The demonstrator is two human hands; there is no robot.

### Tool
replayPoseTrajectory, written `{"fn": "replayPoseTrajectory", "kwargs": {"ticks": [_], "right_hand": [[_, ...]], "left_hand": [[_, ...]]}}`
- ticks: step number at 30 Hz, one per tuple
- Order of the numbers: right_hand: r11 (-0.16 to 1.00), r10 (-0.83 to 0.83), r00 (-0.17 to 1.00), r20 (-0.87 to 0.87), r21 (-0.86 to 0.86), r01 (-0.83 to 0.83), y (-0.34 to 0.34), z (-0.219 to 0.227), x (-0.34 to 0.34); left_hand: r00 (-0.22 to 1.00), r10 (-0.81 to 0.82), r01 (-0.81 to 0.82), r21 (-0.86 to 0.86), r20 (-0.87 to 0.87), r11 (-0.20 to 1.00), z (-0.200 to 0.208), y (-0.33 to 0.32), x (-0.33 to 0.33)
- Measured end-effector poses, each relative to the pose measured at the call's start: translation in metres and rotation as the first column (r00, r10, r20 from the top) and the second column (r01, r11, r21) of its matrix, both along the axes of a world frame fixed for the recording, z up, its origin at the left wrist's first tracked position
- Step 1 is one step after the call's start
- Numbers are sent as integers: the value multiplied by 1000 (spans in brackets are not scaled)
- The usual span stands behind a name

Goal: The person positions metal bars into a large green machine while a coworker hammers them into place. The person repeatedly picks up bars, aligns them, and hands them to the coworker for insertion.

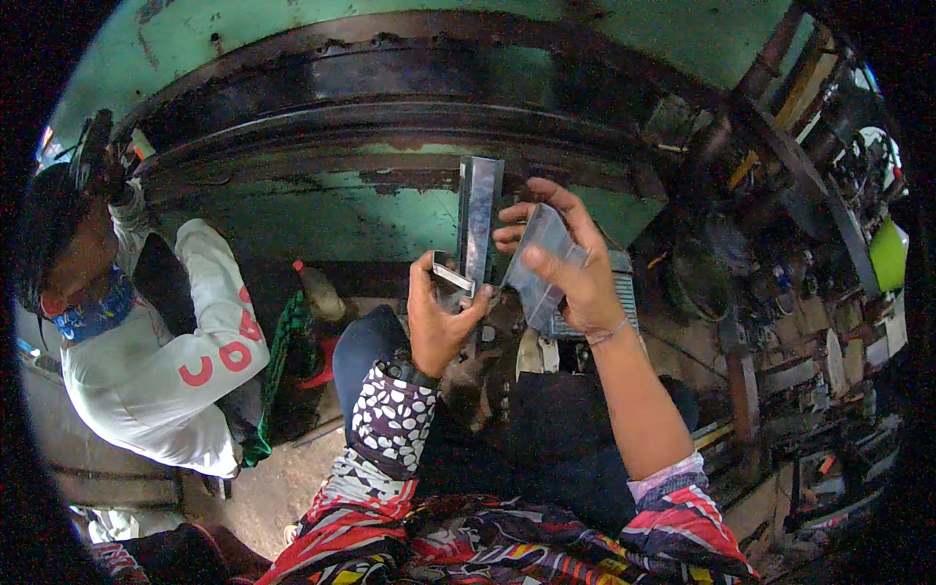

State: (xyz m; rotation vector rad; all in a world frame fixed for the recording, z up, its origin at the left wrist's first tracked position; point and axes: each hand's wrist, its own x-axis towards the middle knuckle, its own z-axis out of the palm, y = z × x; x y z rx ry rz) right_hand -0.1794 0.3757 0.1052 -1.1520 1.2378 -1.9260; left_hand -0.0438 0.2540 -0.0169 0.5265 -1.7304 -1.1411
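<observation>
In front of me my left hand (444, 317) grips the near end of a long, narrow, shiny metal channel (480, 214), which points away from me. Its fingers and thumb close around the bent end. To the right of it, my right hand (580, 268) holds a shorter grey piece of bent sheet (546, 255), apparently metal, with the thumb across its face. The other fingers of that hand are spread behind the piece, near the channel. The two pieces stand close together; I cannot tell whether they touch.
A large green machine (361, 219) with a dark, worn beam (409, 112) spans the far side. At left sits a person in a white long-sleeved shirt (146, 380). Metal parts and scraps (829, 380) crowd the right side, with a bright green object (887, 255) among them.
</observation>
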Motion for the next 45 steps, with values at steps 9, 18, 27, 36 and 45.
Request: {"fn": "replayPoseTrajectory", "kwargs": {"ticks": [9,18,27,36,45], "right_hand": [[946,-222,786,577,-68,317,-22,5,15],[931,-328,634,701,126,343,-44,-37,22],[958,-269,546,793,165,233,-59,-68,18],[984,-155,585,796,177,21,-47,-69,25],[972,-149,654,742,233,-42,-36,-52,29]], "left_hand": [[998,24,-31,-144,-56,989,16,2,2],[983,-87,84,-24,-159,996,3,-6,1],[981,-98,79,-119,-169,990,17,-4,3],[947,-139,141,-15,-290,990,2,-8,-2],[913,-150,163,3,-379,987,24,-3,-1]]}}
